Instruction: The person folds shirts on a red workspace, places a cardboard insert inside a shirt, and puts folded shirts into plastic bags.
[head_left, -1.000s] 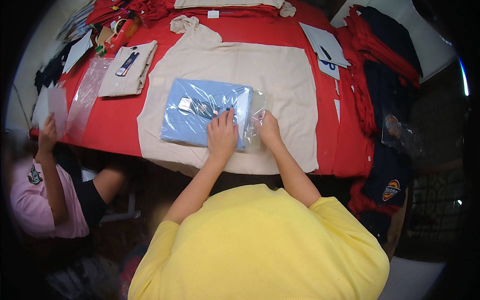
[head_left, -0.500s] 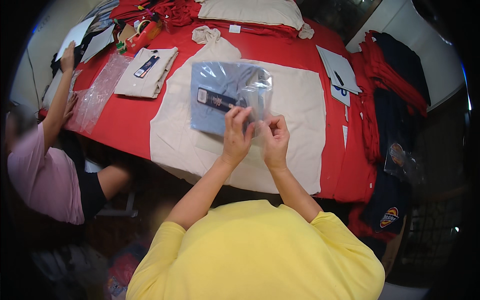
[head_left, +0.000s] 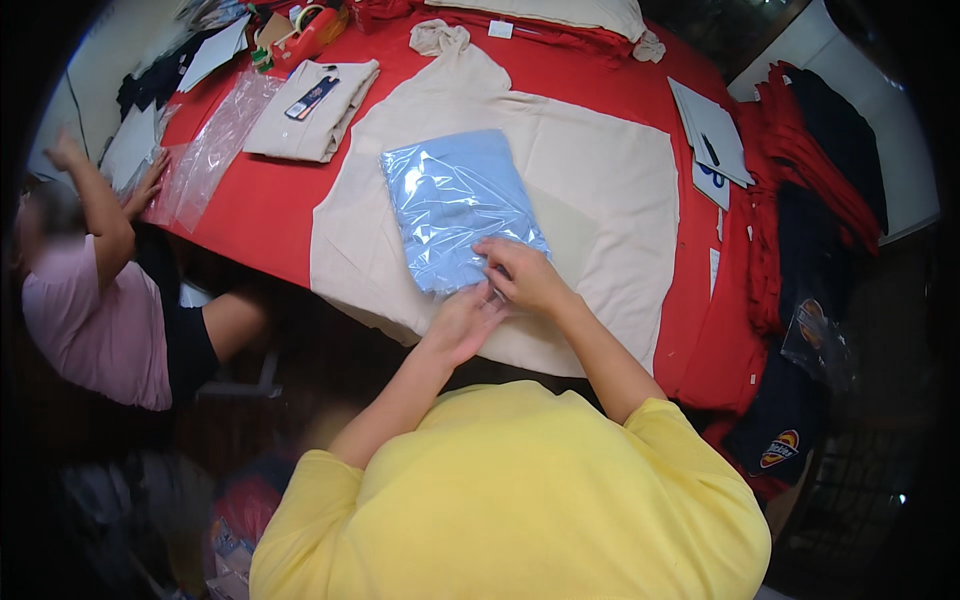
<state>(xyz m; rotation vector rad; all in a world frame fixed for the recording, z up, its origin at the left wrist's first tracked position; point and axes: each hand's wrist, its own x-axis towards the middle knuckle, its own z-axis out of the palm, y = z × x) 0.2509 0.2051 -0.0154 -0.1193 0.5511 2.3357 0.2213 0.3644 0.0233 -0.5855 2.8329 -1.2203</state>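
Working at the near edge of a clear plastic bag (head_left: 455,205) that holds a folded light-blue garment, both hands meet at the bag's lower right corner. Left hand (head_left: 466,318): forearm rises from the lower middle of the view, wrist bent slightly, palm down, fingers curled narrow onto the bag's near edge. Right hand (head_left: 520,275): forearm comes in from the right, elbow bent, hand turned inward toward the left hand; its fingers (head_left: 490,250) lie pressed on the plastic, thumb and forefinger close together at the edge. Whether either hand actually pinches the film or only presses it cannot be told. The two hands touch or nearly touch each other.

The bag lies flat, tilted a little, on a beige garment (head_left: 600,190) spread across the red table (head_left: 270,210). A second folded beige garment (head_left: 315,115) with a dark tag lies further left, beside an empty clear bag (head_left: 205,155). White paper sheets (head_left: 715,140) sit at the table's right edge. A second person in a pink top (head_left: 95,330) sits at the left, arm raised.
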